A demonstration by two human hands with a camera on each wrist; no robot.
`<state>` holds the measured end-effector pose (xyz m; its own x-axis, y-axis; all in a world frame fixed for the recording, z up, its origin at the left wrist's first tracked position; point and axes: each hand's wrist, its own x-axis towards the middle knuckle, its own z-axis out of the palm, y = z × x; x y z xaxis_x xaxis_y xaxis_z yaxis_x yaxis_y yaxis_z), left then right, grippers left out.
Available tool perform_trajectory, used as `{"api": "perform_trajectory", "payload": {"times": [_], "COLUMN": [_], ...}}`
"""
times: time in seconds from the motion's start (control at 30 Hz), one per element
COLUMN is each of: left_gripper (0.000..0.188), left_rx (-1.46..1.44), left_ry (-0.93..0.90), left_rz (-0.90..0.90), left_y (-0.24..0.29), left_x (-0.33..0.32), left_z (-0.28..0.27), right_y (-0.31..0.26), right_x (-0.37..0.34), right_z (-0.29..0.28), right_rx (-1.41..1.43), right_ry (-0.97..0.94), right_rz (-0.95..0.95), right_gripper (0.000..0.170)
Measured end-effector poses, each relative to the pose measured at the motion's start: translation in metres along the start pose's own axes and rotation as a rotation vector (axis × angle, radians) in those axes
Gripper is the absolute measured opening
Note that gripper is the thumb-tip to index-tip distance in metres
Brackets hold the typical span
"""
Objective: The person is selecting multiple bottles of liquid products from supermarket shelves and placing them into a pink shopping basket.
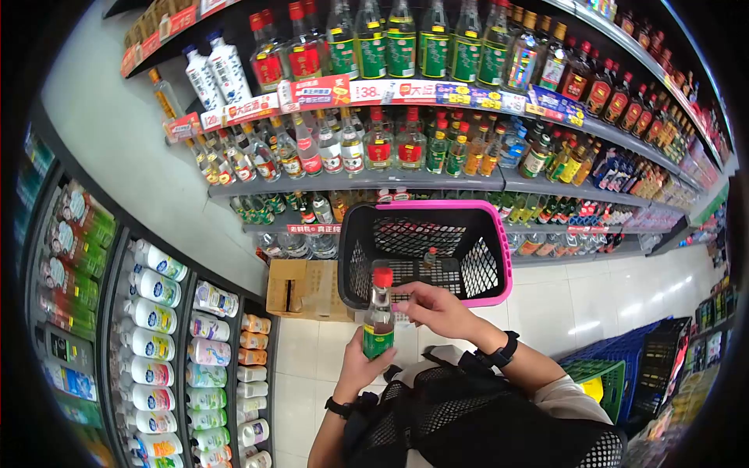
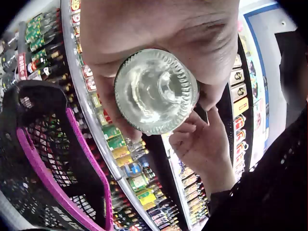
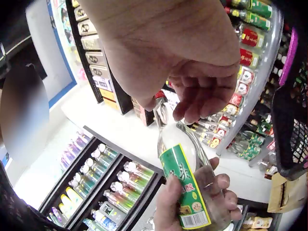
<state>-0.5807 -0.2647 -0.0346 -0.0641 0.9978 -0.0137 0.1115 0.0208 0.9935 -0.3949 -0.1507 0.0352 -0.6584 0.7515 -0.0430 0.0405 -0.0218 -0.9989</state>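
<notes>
My left hand grips a clear glass bottle with a red cap and a green label, held upright in front of my body. Fingers and thumb wrap its lower part, as the right wrist view shows. Seen from the left wrist, the bottle's round ribbed base faces the camera. My right hand is beside the bottle's neck, fingers loosely bent and thumb close by the red cap. Beyond the hands is a black shopping basket with a pink rim; a small red-capped bottle stands inside.
Shelves of bottles fill the wall ahead. Cardboard boxes are left of the basket. Racks of white pump bottles line the left side. Blue and green baskets stand at the right on the tiled floor.
</notes>
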Motion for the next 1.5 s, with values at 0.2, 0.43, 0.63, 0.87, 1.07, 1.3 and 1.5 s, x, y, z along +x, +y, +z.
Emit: {"api": "perform_trajectory", "payload": {"times": [0.2,0.43,0.63,0.87,1.07,1.3,1.5], "left_gripper": [0.044,0.076,0.076,0.053,0.064,0.072,0.066], "left_rx": [-0.362,-0.432,-0.515,-0.304,0.06,0.399,0.395], "left_ry": [-0.121,-0.224,-0.348,-0.535,-0.678,-0.985,-0.957], "left_rz": [-0.095,-0.223,-0.249,-0.088,0.1,0.105,0.276], "left_y": [0.017,0.03,0.053,0.072,0.069,0.088,0.068], "left_x": [0.039,0.101,0.148,0.197,0.202,0.214,0.251], "left_z": [0.042,0.146,0.272,0.438,0.546,0.612,0.636], "right_y": [0.005,0.02,0.035,0.033,0.013,0.019,0.01], "right_x": [-0.045,-0.128,-0.189,-0.272,-0.317,-0.354,-0.334], "right_z": [-0.055,-0.155,-0.263,-0.396,-0.461,-0.499,-0.522], "right_rx": [0.038,0.114,0.109,-0.024,-0.229,-0.288,-0.428], "right_ry": [0.201,0.522,0.621,0.609,0.854,1.032,0.958], "right_rz": [0.062,0.111,0.094,0.124,-0.097,0.006,-0.014], "right_gripper": [0.029,0.028,0.031,0.035,0.061,0.031,0.03]}}
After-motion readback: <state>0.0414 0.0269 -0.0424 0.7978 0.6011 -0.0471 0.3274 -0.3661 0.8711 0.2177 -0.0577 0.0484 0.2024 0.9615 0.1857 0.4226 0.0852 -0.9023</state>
